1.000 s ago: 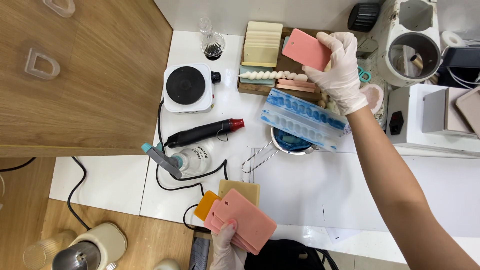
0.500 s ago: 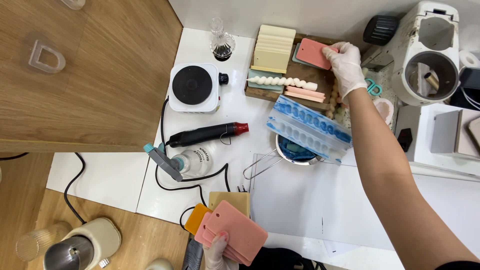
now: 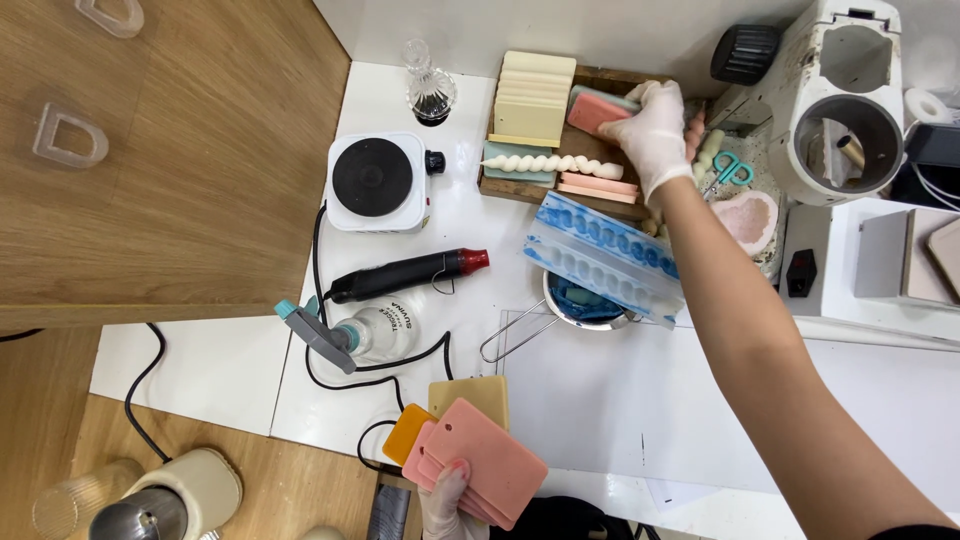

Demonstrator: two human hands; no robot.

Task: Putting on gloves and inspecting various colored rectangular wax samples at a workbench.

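My right hand [image 3: 652, 132], in a white glove, reaches to the far side of the white table [image 3: 600, 400] and holds a pink rectangular slab [image 3: 594, 112] down at the wooden tray [image 3: 520, 187]. The tray holds a stack of cream slabs [image 3: 533, 97], a white twisted candle [image 3: 550, 164] and flat peach slabs [image 3: 598, 186]. My left hand [image 3: 447, 498], at the near edge, grips a fan of pink slabs [image 3: 485, 472] with an orange slab [image 3: 410, 432] and a tan slab [image 3: 472, 394] behind them.
A blue mould [image 3: 600, 257] lies across a metal pot [image 3: 575, 305] in the middle. A white hot plate [image 3: 377, 180], a black and red heat gun [image 3: 405, 274] and a spray bottle [image 3: 350, 330] sit to the left with cables. A white machine [image 3: 845, 110] stands at right.
My right hand has carried the pink slab from up in the air down to the wooden tray at the far side. My left hand stays at the near edge with its slabs.
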